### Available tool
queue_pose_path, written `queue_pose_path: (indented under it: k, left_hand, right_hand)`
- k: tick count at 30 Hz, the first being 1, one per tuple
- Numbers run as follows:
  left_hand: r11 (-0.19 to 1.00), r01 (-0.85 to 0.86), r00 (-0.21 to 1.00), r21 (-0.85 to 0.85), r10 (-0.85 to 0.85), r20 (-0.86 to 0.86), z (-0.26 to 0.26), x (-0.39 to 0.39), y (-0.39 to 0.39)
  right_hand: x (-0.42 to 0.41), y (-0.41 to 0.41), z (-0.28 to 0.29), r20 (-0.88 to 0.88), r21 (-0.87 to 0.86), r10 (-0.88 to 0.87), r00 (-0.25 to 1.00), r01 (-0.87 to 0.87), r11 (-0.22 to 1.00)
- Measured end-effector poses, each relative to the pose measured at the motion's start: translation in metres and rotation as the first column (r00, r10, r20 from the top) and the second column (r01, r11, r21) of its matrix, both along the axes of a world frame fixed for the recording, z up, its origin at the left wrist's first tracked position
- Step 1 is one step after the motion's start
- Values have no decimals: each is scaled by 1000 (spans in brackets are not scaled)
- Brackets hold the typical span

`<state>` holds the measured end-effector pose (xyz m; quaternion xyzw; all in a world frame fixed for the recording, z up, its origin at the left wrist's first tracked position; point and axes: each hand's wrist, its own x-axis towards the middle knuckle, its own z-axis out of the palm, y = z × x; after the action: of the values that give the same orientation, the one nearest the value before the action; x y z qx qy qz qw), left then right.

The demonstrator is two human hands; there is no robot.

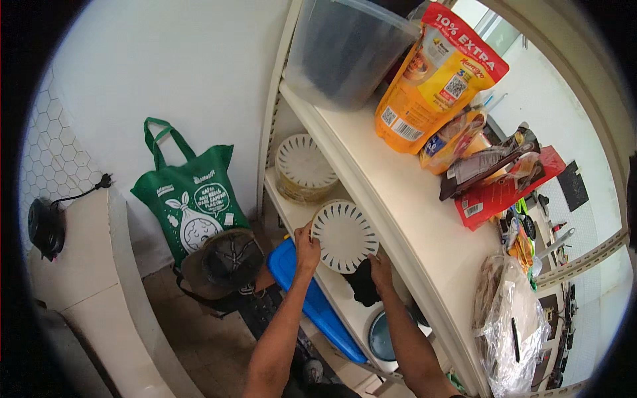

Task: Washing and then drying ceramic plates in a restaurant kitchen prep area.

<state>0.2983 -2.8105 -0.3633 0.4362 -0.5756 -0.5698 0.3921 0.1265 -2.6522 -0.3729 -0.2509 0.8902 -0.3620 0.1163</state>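
My left hand (307, 251) grips the left edge of a round white plate (344, 236) with dark marks radiating around its rim. Whether it is one plate or several stacked cannot be told. At the plate's lower right edge, my right hand (380, 273) holds a bunched black cloth (362, 284), part of which hangs below the plate. A stack of similar plates (306, 164) sits behind on the lower shelf (283, 199). Nearest my right forearm on that shelf is a round bluish container (382, 336), partly hidden by the arm.
The upper shelf (368, 149) overhangs on the right, carrying a clear plastic bin (338, 54), an orange pouch (428, 89), other packets and a plastic-wrapped bundle (512, 323). Below lies a blue lid (313, 303). A green tote bag (194, 199) and a cap (231, 258) stand left.
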Motion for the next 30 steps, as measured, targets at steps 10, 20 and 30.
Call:
queue_pose_path:
  k: [10, 20, 30]
  left_hand:
    - [988, -97, 988, -123, 111, 108, -21, -22, -16]
    - [972, -153, 982, -178, 171, 87, -33, -23, -20]
    - [818, 37, 896, 573, 227, -382, 26, 153, 166]
  right_hand:
    - [-16, -26, 0, 160, 57, 23, 987, -32, 998]
    - [-18, -16, -3, 104, 149, 55, 993, -70, 986]
    - [132, 104, 84, 921, -74, 9, 389, 152, 986]
